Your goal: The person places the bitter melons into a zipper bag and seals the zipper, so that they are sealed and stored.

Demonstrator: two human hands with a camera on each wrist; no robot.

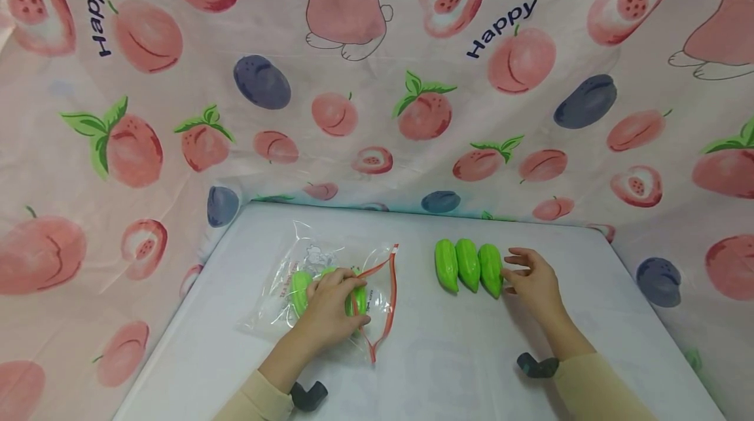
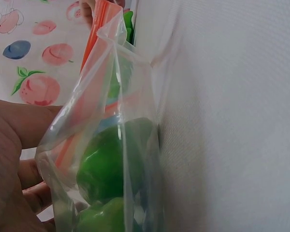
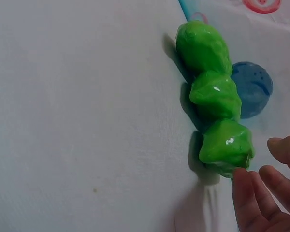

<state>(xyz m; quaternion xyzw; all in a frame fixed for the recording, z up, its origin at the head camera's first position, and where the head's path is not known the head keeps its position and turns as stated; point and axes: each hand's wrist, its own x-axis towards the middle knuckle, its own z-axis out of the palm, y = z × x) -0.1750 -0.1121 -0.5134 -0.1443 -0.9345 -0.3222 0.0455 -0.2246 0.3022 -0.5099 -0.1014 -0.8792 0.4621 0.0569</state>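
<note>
A clear zip bag [image 1: 277, 306] with a red zip strip lies on the left of the table, holding several bright green, ridged toy vegetables [image 1: 300, 293]. My left hand [image 1: 330, 303] is over the bag with fingers bent, holding its upper layer back near the mouth. Through the film, the left wrist view shows green vegetables [image 2: 111, 159] close beside those fingers. Three more such vegetables [image 1: 468, 265] lie side by side to the right, tapered ends toward me. My right hand [image 1: 533, 280] is beside the rightmost one [image 3: 227, 145], fingertips right at its side and thumb apart.
A white cloth covers the table [image 1: 436, 355], and a fruit-printed curtain [image 1: 365, 80] hangs round its back and sides. A dark curved piece sits by each wrist, one on the left [image 1: 309, 396] and one on the right [image 1: 537, 365].
</note>
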